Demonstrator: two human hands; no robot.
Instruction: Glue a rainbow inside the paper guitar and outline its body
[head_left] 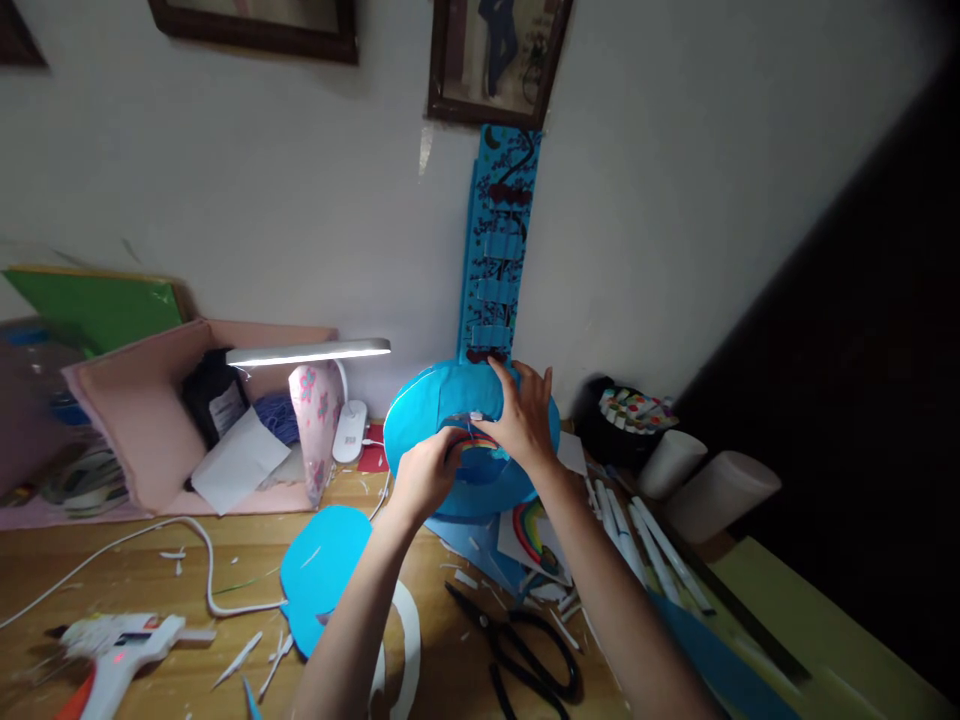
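Observation:
A blue craft guitar (420, 410) made of card or foam leans upright against the wall. Its long neck (499, 240) carries painted dark branches and a moon. Inside the round hole in its body, a rainbow strip (480, 440) partly shows. My left hand (427, 475) is closed at the hole's left edge, fingertips tucked inside; what they pinch is hidden. My right hand (525, 415) grips the body's upper right part, its fingers over the front near the neck and its thumb in the hole, close to a small white piece (477, 416).
Black scissors (525, 650), paper scraps and a blue cutout (322, 570) lie on the wooden table. A glue gun (124, 650) with a glowing red light rests front left. A lit lamp (311, 352) stands beside a pink box (142, 400). White markers (660, 550) and cups (724, 495) are at right.

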